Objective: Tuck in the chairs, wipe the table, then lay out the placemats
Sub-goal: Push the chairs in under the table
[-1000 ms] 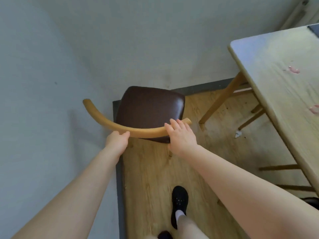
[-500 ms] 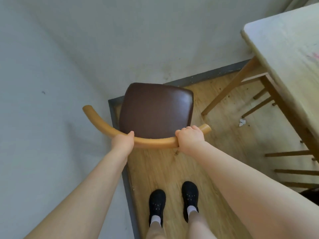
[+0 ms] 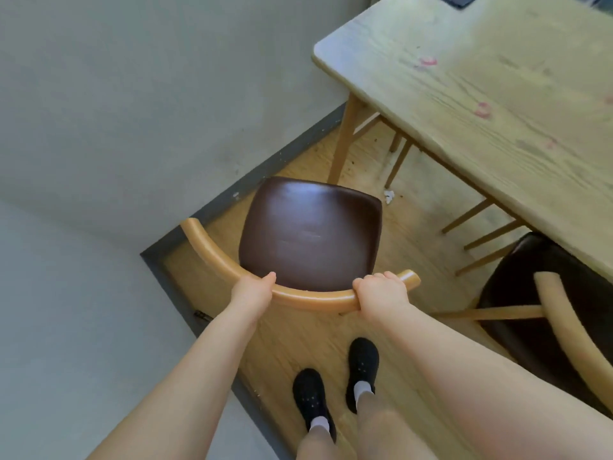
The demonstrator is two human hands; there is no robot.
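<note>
My left hand (image 3: 251,293) & right hand (image 3: 380,294) are clamped apart on the chair (image 3: 310,232) backrest, for steering. The table (image 3: 471,94) is at 1 o'clock, so I judge the push goes there.

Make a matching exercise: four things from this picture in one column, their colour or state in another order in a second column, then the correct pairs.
1. chair seat
2. table top
3. shoes
4. curved backrest rail

A. black
B. gripped by left hand and right hand
C. dark brown, glossy
D. pale wood with pink smears

Pairs: 1-C, 2-D, 3-A, 4-B
</note>
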